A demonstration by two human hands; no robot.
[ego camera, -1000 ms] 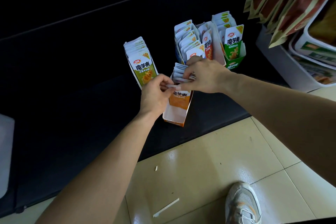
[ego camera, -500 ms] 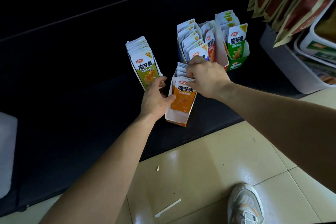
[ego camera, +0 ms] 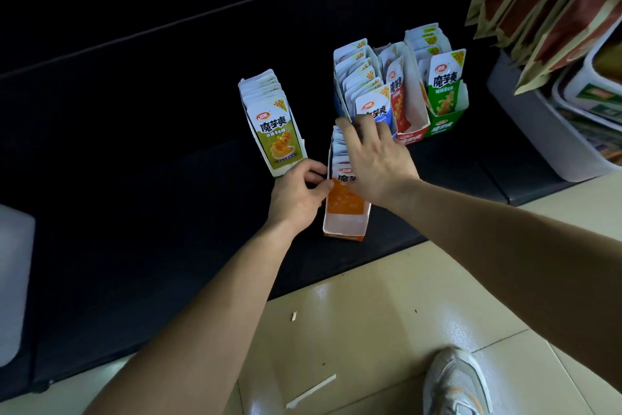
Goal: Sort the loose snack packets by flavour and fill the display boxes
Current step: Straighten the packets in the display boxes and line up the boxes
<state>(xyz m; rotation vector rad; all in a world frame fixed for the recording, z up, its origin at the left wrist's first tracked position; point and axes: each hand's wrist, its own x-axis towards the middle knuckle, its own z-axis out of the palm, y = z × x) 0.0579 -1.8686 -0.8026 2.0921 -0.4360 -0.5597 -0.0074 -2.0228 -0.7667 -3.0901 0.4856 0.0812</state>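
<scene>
Fingers (ego camera: 311, 168) of my left grip (ego camera: 296, 199) curl round the left wall of the orange box (ego camera: 343, 229), thumb against its front orange packet (ego camera: 346, 201). My right grip (ego camera: 378, 162) lies loose, fingers straight on the packet tops in that box. The box stands on a black shelf (ego camera: 134, 212), beside an olive box (ego camera: 272, 135) on its left. A blue box (ego camera: 356, 91), red box (ego camera: 409, 137) and green box (ego camera: 444, 123) stand behind.
</scene>
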